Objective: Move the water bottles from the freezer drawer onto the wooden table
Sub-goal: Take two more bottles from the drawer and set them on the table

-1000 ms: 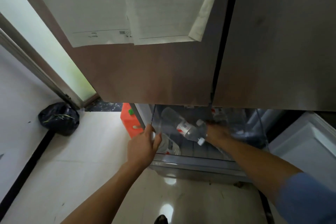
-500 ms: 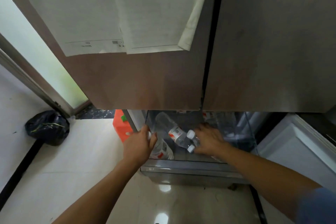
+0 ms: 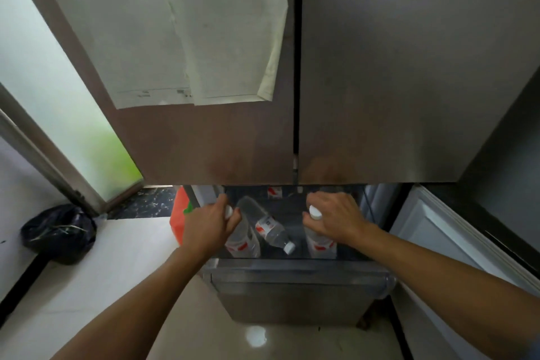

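Kitchen corner, pale tiled floor (image 3: 122, 266), black bag (image 3: 58, 232) by the left wall. Fridge doors (image 3: 233, 140): closed, paper sheets (image 3: 204, 38) hanging on them. Freezer drawer (image 3: 292, 275): open below the doors. Left hand (image 3: 206, 228): curled round the neck of the left bottle (image 3: 244, 242), upright in the drawer. Right hand (image 3: 336, 219): curled round the neck of the right bottle (image 3: 321, 245), likewise upright. Middle bottle (image 3: 267, 225): lying tilted between them, cap toward the drawer front.

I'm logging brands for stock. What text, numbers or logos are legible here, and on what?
Nothing is legible.
Paper sheets on the fridge door: print too blurred.
Left bottle, lying middle bottle, right bottle: red-and-white labelling too small and blurred.
Label at the back of the freezer drawer: blurred too.
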A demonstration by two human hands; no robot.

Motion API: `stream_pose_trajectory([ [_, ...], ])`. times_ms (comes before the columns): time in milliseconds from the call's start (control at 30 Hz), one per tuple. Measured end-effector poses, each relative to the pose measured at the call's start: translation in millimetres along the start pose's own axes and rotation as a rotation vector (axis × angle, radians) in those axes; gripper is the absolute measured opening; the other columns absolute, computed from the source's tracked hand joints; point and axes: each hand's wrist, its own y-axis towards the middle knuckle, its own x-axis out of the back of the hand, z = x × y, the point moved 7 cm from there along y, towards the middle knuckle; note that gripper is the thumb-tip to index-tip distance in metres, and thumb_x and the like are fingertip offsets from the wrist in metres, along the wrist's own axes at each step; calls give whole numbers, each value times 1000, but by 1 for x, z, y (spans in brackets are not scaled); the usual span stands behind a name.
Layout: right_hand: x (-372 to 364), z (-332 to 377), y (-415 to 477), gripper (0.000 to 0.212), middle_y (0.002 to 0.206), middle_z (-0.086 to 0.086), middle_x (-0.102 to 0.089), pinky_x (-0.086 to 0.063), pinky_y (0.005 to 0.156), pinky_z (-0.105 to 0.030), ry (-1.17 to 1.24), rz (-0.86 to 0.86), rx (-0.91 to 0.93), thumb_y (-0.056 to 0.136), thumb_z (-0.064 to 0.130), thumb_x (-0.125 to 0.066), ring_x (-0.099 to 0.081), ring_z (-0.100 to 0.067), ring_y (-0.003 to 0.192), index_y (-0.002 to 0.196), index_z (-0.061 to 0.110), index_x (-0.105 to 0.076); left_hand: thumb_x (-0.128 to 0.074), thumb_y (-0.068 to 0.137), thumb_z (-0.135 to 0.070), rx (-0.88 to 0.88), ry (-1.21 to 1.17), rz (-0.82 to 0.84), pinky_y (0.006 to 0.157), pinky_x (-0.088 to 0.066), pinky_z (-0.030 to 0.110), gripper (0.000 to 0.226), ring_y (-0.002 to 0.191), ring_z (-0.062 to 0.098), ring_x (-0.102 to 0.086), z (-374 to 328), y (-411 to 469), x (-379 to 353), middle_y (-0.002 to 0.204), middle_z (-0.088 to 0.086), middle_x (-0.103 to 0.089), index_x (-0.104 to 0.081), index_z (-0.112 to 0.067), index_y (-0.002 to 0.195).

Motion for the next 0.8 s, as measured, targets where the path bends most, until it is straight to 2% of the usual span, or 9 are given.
stream_pose_trajectory([
  [67, 21, 26, 9, 22, 62, 2, -57, -38, 43, -27, 7, -91, 72, 76, 40, -58, -49, -19, 48, 71, 18, -56, -41, 95, -49, -6, 15, -92, 57, -37, 26, 33, 66, 19, -58, 4, -2, 29, 84, 5, -68, -50, -19, 103],
  [167, 51, 70, 27, 19, 61, 4, -54, -42, 42, -30, 58, -196, 160, 77, 34, -62, -45, -15, 47, 70, 18, -55, -32, 86, -56, 32, 42, -243, 53, -35, 32, 42, 62, 36, -60, 23, -16, 72, 70, 13, -66, -49, -18, 89],
  [233, 66, 103, 38, 20, 60, 3, -54, -40, 42, -28, 66, -248, 220, 77, 33, -63, -46, -18, 46, 68, 17, -54, -29, 81, -57, 86, 63, -319, 52, -34, 34, 47, 63, 40, -62, 41, -35, 101, 67, 16, -65, -50, -16, 85],
  [367, 79, 188, 54, 21, 62, -1, -57, -38, 44, -28, 57, -283, 358, 75, 34, -65, -53, -25, 48, 69, 17, -55, -29, 80, -58, 197, 103, -409, 52, -35, 34, 52, 61, 38, -62, 89, -94, 158, 64, 16, -65, -55, -14, 84],
  [500, 67, 293, 51, 24, 67, -3, -63, -46, 46, -31, 73, -261, 479, 76, 40, -65, -57, -27, 51, 74, 16, -59, -31, 82, -58, 348, 174, -412, 54, -42, 35, 51, 63, 36, -63, 154, -189, 200, 68, 13, -67, -57, -14, 88],
  [633, 37, 416, 24, 26, 70, -5, -66, -45, 50, -31, 126, -156, 564, 78, 41, -63, -58, -30, 53, 78, 15, -61, -42, 92, -52, 524, 214, -307, 62, -53, 40, 37, 65, 29, -62, 220, -312, 230, 75, 7, -67, -52, -16, 94],
  [733, 9, 510, -4, 31, 70, -4, -66, -42, 50, -31, 171, -112, 660, 75, 46, -53, -60, -32, 56, 77, 16, -60, -43, 93, -49, 647, 312, -238, 60, -45, 31, 34, 62, 23, -57, 260, -410, 249, 74, 3, -65, -51, -16, 94],
  [800, -10, 575, -26, 32, 76, -4, -67, -44, 56, -33, 207, -30, 733, 78, 49, -52, -62, -32, 65, 81, 17, -59, -42, 94, -49, 744, 382, -189, 57, -42, 31, 34, 59, 20, -55, 284, -480, 262, 70, 1, -63, -52, -16, 95],
])
